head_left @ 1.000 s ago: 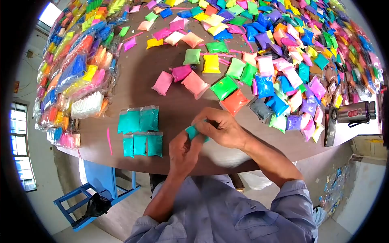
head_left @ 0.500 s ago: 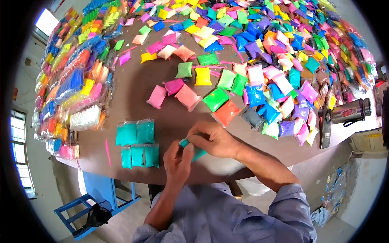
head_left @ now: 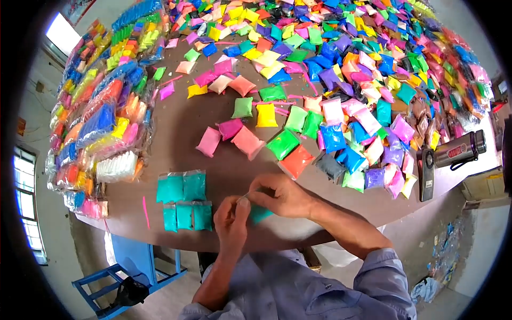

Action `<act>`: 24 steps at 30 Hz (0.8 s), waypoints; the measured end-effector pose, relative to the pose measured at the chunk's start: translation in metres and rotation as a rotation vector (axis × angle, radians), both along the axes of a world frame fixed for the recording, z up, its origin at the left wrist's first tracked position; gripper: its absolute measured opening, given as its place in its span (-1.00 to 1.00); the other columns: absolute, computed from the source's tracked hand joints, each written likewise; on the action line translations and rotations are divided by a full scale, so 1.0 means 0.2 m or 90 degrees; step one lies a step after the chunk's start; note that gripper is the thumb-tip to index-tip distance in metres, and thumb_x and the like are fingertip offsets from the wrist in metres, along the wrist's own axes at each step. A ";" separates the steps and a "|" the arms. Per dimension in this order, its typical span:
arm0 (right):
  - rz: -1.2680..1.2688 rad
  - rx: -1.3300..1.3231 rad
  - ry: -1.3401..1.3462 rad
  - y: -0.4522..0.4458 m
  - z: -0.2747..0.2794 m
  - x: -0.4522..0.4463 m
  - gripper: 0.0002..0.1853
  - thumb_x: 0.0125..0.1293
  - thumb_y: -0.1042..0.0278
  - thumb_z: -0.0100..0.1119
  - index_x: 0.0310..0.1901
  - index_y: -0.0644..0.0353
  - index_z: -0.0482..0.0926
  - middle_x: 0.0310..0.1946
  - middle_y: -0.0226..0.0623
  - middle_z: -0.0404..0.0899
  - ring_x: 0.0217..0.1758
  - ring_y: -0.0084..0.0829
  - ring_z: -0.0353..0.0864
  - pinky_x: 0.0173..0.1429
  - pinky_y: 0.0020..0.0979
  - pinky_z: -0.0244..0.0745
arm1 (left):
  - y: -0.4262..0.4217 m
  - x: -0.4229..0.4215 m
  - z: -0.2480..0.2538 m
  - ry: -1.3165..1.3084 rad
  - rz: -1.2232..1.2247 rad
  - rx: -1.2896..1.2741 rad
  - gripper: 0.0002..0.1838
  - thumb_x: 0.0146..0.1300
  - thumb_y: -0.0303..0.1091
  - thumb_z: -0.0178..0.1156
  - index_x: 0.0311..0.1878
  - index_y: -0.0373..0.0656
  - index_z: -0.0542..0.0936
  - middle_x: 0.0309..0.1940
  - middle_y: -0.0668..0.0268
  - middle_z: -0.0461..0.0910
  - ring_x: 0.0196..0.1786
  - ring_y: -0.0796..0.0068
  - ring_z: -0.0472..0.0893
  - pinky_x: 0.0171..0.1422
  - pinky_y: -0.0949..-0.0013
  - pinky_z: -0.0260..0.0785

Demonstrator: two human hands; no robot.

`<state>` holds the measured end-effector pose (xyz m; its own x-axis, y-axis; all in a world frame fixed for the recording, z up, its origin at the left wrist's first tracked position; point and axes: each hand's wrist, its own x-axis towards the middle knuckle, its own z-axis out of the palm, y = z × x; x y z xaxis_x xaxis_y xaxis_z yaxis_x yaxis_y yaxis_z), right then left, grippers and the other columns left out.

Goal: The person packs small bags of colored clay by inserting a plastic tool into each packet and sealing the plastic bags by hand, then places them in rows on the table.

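My left hand and my right hand meet over the table's near edge, thumbs and fingertips pinched together. Between and below them part of a teal packet shows; its upper end is at my fingertips and mostly hidden. Left of my hands lie several teal packets in two rows, among them a larger one in the far row and a smaller one in the near row. They are small clear plastic bags with a soft-looking teal filling.
Loose coloured packets, such as an orange one and a pink one, spread ahead. Bulk bags pile up at left. A steel flask and a dark handheld device lie at right. A blue stool stands below left.
The view has shifted slightly, so the table sits a little lower. My fingertips stay together, and less teal shows between them than before.
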<state>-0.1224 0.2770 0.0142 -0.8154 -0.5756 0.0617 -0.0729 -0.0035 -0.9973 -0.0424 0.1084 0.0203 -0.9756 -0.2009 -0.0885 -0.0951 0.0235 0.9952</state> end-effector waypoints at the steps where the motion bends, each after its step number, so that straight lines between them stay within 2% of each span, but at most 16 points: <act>1: 0.000 -0.002 0.006 0.00 0.00 0.00 -0.83 0.47 0.33 0.27 -0.14 0.29 0.63 -0.36 -0.22 0.66 -0.28 -0.47 0.63 -0.18 -0.34 0.53 | 0.00 0.00 -0.01 0.002 0.012 0.015 -0.82 0.54 -0.31 0.22 -0.15 -0.24 0.62 -0.37 0.56 0.46 -0.29 0.79 0.34 -0.20 0.58 0.21; 5: -0.007 -0.015 -0.025 0.01 0.02 0.00 -0.83 0.47 0.33 0.26 -0.15 0.28 0.64 -0.37 -0.23 0.66 -0.29 -0.48 0.62 -0.19 -0.33 0.53 | -0.01 0.00 -0.05 0.007 0.050 0.059 -0.81 0.54 -0.31 0.20 -0.18 -0.24 0.62 -0.37 0.57 0.45 -0.29 0.79 0.33 -0.20 0.58 0.19; 7: 0.006 -0.007 -0.015 0.01 -0.02 0.00 -0.87 0.51 0.39 0.23 -0.09 0.28 0.62 -0.35 -0.41 0.62 -0.27 -0.65 0.52 -0.24 -0.47 0.45 | -0.02 0.00 -0.03 -0.012 0.031 0.060 -0.81 0.54 -0.31 0.21 -0.18 -0.23 0.62 -0.37 0.58 0.45 -0.29 0.79 0.33 -0.20 0.58 0.18; 11: -0.023 -0.044 -0.008 0.00 -0.04 0.00 -0.86 0.49 0.38 0.25 -0.10 0.28 0.64 -0.36 -0.40 0.63 -0.30 -0.64 0.51 -0.25 -0.46 0.45 | 0.01 -0.01 0.00 -0.021 0.021 0.064 -0.81 0.54 -0.30 0.21 -0.18 -0.22 0.63 -0.37 0.58 0.45 -0.28 0.78 0.32 -0.20 0.57 0.18; 13: -0.040 0.010 0.067 0.01 0.00 0.01 -0.86 0.47 0.38 0.28 -0.12 0.29 0.65 -0.38 -0.37 0.63 -0.32 -0.64 0.51 -0.27 -0.44 0.45 | 0.01 -0.01 0.00 -0.028 0.029 0.032 -0.80 0.54 -0.30 0.20 -0.19 -0.22 0.62 -0.37 0.58 0.45 -0.28 0.78 0.32 -0.20 0.56 0.18; 17: -0.044 0.025 0.064 0.00 0.00 0.01 -0.85 0.46 0.37 0.28 -0.12 0.29 0.67 -0.39 -0.33 0.63 -0.35 -0.60 0.52 -0.28 -0.41 0.45 | 0.00 0.00 -0.02 -0.024 0.042 0.018 -0.79 0.54 -0.29 0.19 -0.22 -0.21 0.60 -0.36 0.56 0.46 -0.27 0.77 0.31 -0.19 0.55 0.17; 20: -0.032 0.023 0.083 0.01 0.02 0.01 -0.82 0.46 0.35 0.28 -0.10 0.30 0.68 -0.36 -0.29 0.64 -0.36 -0.53 0.54 -0.28 -0.39 0.46 | 0.02 -0.01 -0.03 0.011 0.085 0.021 -0.78 0.55 -0.28 0.18 -0.22 -0.21 0.58 -0.37 0.55 0.46 -0.27 0.76 0.30 -0.19 0.55 0.17; 24: -0.042 -0.007 0.129 0.01 -0.03 0.01 -0.80 0.46 0.34 0.27 -0.07 0.31 0.68 -0.31 -0.23 0.65 -0.34 -0.48 0.57 -0.26 -0.39 0.48 | 0.01 -0.02 -0.02 -0.023 0.066 -0.002 -0.77 0.54 -0.26 0.19 -0.22 -0.22 0.57 -0.37 0.54 0.46 -0.26 0.76 0.31 -0.20 0.53 0.17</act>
